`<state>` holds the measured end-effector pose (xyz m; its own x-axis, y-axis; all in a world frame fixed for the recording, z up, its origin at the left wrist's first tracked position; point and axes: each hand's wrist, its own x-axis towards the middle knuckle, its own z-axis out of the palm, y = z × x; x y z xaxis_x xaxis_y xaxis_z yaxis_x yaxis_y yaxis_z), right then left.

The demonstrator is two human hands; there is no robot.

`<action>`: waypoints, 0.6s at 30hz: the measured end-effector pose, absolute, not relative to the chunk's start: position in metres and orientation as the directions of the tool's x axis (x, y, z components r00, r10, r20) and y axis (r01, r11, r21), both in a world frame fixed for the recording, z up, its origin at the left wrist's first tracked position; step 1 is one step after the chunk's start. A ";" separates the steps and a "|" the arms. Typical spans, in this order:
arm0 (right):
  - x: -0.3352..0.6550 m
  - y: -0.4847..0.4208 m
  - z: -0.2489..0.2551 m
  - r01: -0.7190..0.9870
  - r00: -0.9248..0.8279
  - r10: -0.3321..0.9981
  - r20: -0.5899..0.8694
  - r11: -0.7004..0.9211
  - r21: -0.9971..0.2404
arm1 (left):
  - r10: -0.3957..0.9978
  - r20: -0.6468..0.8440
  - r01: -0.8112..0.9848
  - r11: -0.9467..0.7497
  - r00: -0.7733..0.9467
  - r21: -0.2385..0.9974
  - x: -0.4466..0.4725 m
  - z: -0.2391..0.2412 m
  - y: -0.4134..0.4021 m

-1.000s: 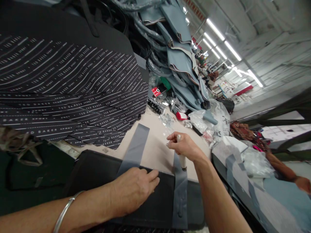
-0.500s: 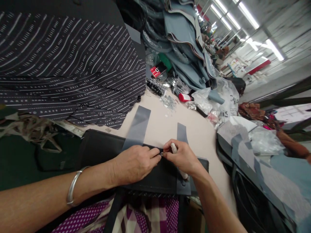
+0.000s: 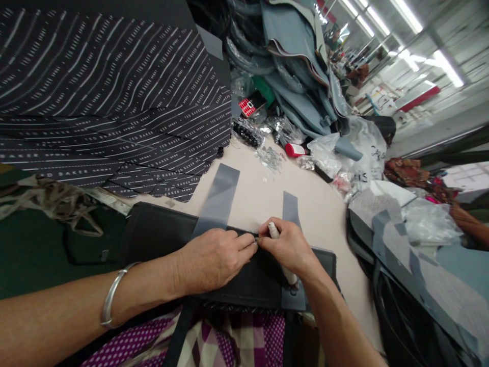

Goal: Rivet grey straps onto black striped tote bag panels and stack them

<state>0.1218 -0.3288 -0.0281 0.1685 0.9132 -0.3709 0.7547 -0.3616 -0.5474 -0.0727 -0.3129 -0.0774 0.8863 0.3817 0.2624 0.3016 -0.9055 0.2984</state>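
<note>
The right hand (image 3: 288, 247) has come in from the scatter of small shiny metal fittings (image 3: 271, 158), where it reached a second ago, and now sits fingertip to fingertip with the left hand (image 3: 214, 257). Over the last half second the two have barely shifted, only closing the last sliver between them. The left hand, which lay flat a second ago, is now bunched. Its thumb and forefinger are drawn together at the far edge of the flat black bag panel (image 3: 160, 234), which lies on the beige table (image 3: 317, 209) right in front of the person. The right hand is wrapped around a white pen-shaped tool (image 3: 273, 232), and its thumb and forefinger are pinched shut against the left's. Something tiny sits between them, too small to make out, and I cannot tell which hand has it. The meeting point lies between the two grey straps that cross the panel's edge, the wide grey strap (image 3: 219, 196) on the left and the narrower grey strap (image 3: 291, 209) just past the right knuckles. A silver bangle (image 3: 110, 300) rings the left wrist. Beyond the panel lie fanned sheets of black white-striped fabric (image 3: 114, 102), and at the table's far end is a heap of blue-grey leather pieces (image 3: 298, 51).
</note>
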 end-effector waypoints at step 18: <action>0.139 -0.356 -0.017 -0.330 0.598 0.801 -0.005 0.240 -0.913 | 0.380 0.208 0.323 -0.909 0.901 0.262 -0.068 -0.071 -0.311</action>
<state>0.1390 -0.3564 -0.0167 0.5983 0.8013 -0.0054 -0.3303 0.2404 -0.9128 -0.0679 -0.3114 -0.0711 0.9012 0.3802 0.2082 0.3232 -0.9094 0.2619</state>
